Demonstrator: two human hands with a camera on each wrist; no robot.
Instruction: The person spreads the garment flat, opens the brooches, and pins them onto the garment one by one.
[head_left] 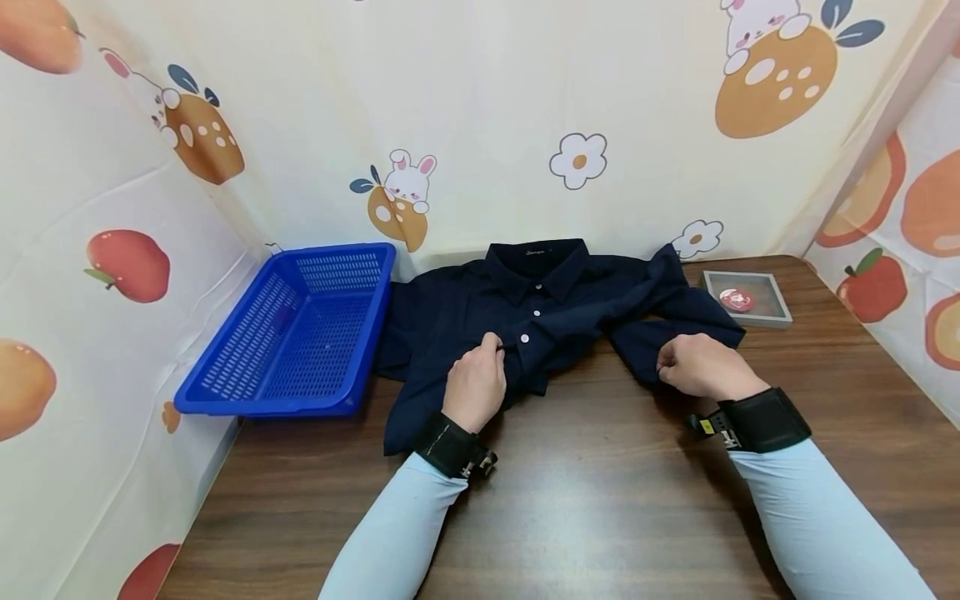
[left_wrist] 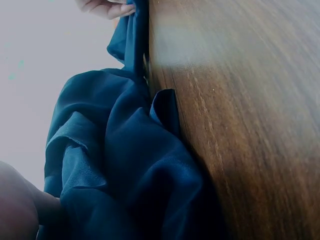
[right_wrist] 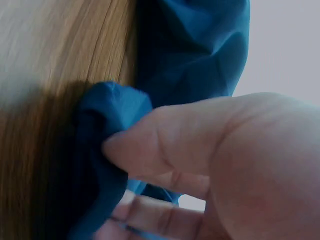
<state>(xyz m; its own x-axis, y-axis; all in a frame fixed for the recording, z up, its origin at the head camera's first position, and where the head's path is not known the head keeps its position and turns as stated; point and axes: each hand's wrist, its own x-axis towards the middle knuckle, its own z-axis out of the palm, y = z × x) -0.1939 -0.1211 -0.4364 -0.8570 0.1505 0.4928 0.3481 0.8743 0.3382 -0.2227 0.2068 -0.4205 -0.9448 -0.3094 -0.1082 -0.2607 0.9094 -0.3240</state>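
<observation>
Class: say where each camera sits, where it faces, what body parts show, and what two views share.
Head: worn on the head, facing forward and down at the shirt; left hand, right hand and pale sleeves show.
Left wrist: worn there, looking along shirt and table; left hand low, right hand at top.
Right wrist: worn there, close on the pinched shirt; right hand only.
Both wrist views share shirt, table, right hand.

A blue basket (head_left: 307,343) and a grey tray (head_left: 765,298) stand on a wooden table (head_left: 592,492).

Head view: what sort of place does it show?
Probably an indoor work corner: there is a wooden table, fruit-and-rabbit-print hangings behind it, and a dark shirt lying on top.
</observation>
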